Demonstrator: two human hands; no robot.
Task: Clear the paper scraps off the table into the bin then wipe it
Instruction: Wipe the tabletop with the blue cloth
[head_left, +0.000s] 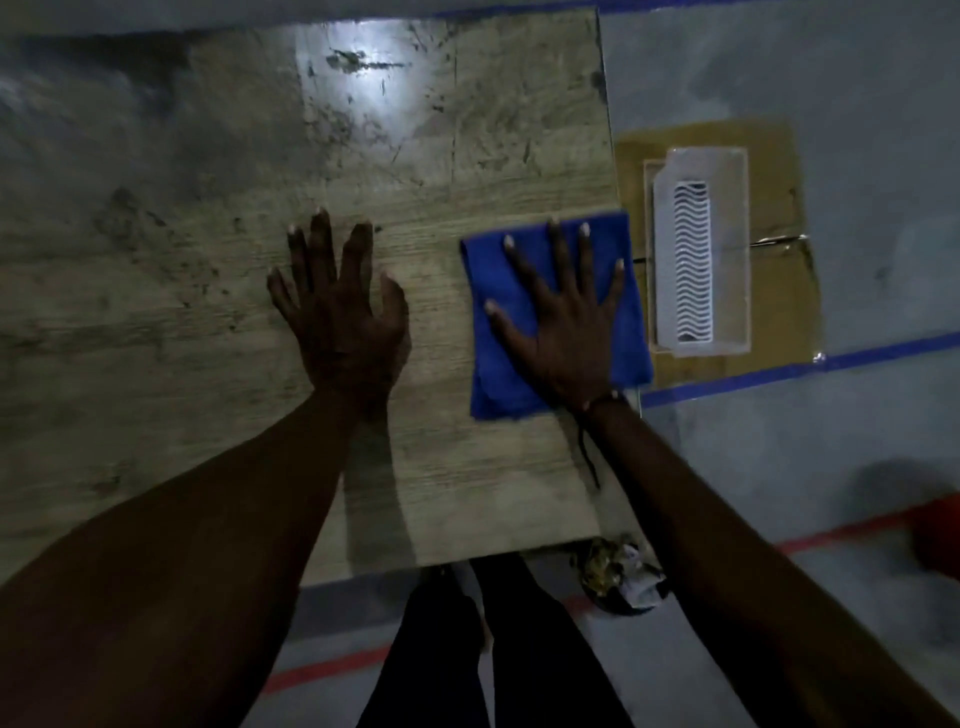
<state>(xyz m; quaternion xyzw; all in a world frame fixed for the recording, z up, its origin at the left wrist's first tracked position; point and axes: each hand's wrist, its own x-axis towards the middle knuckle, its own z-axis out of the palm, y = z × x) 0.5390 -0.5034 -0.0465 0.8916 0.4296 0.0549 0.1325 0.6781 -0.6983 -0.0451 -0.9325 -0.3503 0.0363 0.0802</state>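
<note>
Presently: folded blue cloth (556, 317), at the table's (208, 312) right edge, long axis running near-to-far, partly overhanging. Right hand (563, 312) flat upon it, fingers splayed straight, pressing, gripping nothing. Left hand (340, 306) spread on bare tabletop just beside, holding nothing. Unwiped surface lies leftward of the cloth. No scraps visible on top; bin (618, 577) sits off the near right corner.
</note>
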